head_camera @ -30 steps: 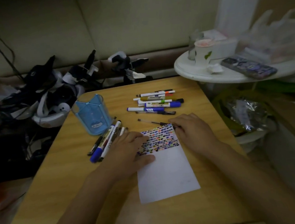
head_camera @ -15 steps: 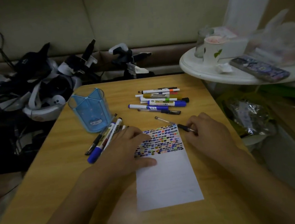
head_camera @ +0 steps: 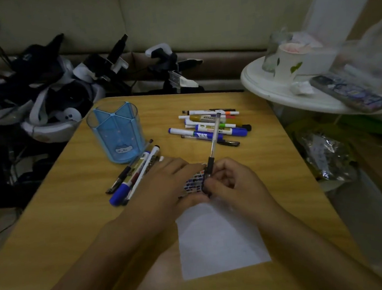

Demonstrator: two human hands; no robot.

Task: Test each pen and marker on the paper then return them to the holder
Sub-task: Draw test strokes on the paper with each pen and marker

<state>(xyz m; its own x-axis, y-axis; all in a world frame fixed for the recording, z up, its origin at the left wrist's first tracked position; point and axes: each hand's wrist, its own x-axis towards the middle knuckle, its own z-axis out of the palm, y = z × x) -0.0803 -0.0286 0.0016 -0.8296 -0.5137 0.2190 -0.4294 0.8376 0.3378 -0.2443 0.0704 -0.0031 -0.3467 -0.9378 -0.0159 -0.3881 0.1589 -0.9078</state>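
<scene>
We look down on a wooden table that fills most of the view, with a dim heap of black-and-white gear beyond its far left corner, too dark for us to sort into separate things. To the right stands a white round side table carrying a paper cup and a phone, both blurred. On the wooden top lies the sheet of paper, its near part blank; its far end, where we make out rows of small coloured marks, is mostly covered by the two hands. The blue pen holder stands upright at the far left of the table, well apart from the hands. Just beside its base a small bunch of markers lies slanting, its near end touching or slipping under the left hand, which rests flat with fingers spread loosely on the paper's far left corner. A second, larger cluster of pens and markers lies across the far middle of the table. The right hand has its fingers curled round the dark grip of a clear-barrelled pen — the barrel rises tilted away from us, its cap end overlapping the far cluster. The tip is hidden between the hands, so we cannot tell whether it touches the paper.
</scene>
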